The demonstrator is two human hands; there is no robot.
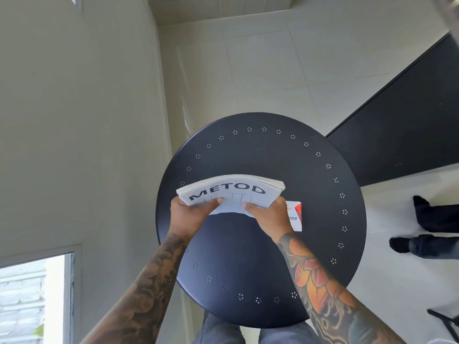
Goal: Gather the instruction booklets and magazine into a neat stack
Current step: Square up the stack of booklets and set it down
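A stack of white instruction booklets (231, 189), the top one printed METOD, is lifted and tilted above the round black table (260, 157). My left hand (188, 214) grips its left end with the thumb on the cover. My right hand (267, 217) grips the right end the same way. A white magazine with a red corner (295, 214) lies flat on the table just right of my right hand, partly hidden by it.
The table has a ring of small hole clusters near its rim. A wall with a window (32, 299) is to the left. Another person's legs and dark shoes (427, 232) stand on the tiled floor to the right, beside a dark panel (409, 125).
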